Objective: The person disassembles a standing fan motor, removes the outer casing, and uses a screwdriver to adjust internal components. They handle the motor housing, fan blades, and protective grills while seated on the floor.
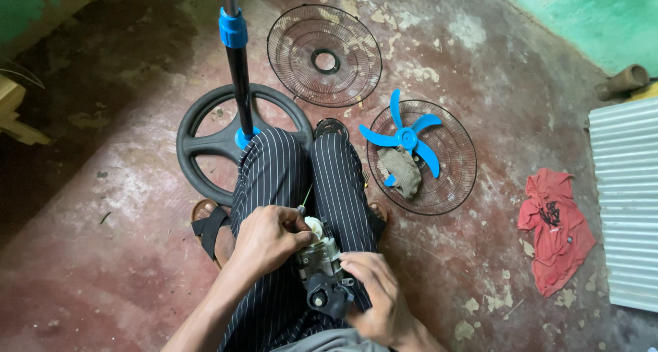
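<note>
A fan motor unit (322, 266), white and black with a dark knob, rests on my lap over striped trousers. My left hand (267, 239) is closed on a thin screwdriver (303, 202) whose tip points into the top of the motor. My right hand (377, 300) grips the motor's lower right side and steadies it.
A black round fan base (199, 143) with a blue-collared pole (235, 57) stands ahead of my knees. One wire grille (323, 54) lies beyond; a second grille (449, 160) holds blue fan blades (408, 139) and a rag. A red cloth (555, 228) and a corrugated sheet (627, 208) lie right.
</note>
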